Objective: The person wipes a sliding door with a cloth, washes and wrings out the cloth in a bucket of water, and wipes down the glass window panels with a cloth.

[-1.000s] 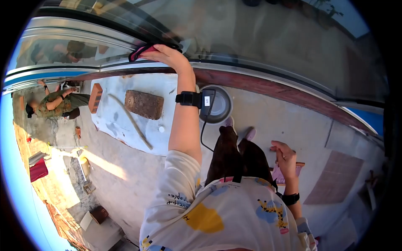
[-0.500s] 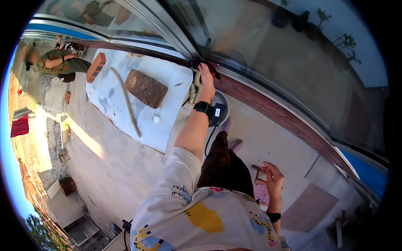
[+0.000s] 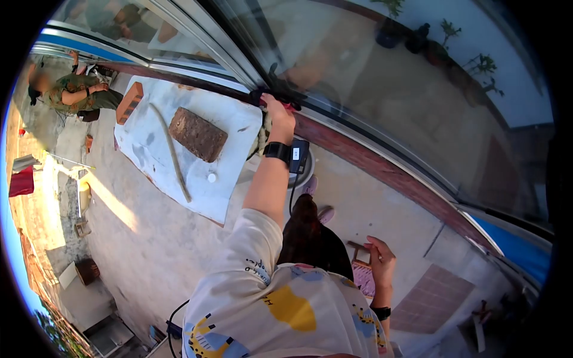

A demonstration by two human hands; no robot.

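The left hand (image 3: pixel 279 113) hides most of the cloth (image 3: pixel 290 107) at the window (image 3: pixel 382 89)'s lower edge, just past a corner of the surface (image 3: pixel 219 194); I cannot tell if it grips. The cloth looks dark, partly red. One second ago it was alongside the surface. The right hand (image 3: pixel 382 262) hangs loosely half-open.

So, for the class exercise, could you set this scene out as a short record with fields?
Left hand: holding a red-and-dark cloth at the window frame
Right hand: loosely curled, nothing seen in it
Near right hand: pink seat
On white board: dark block, orange brick, curved stick, small white disc
Partly hidden: grey basin
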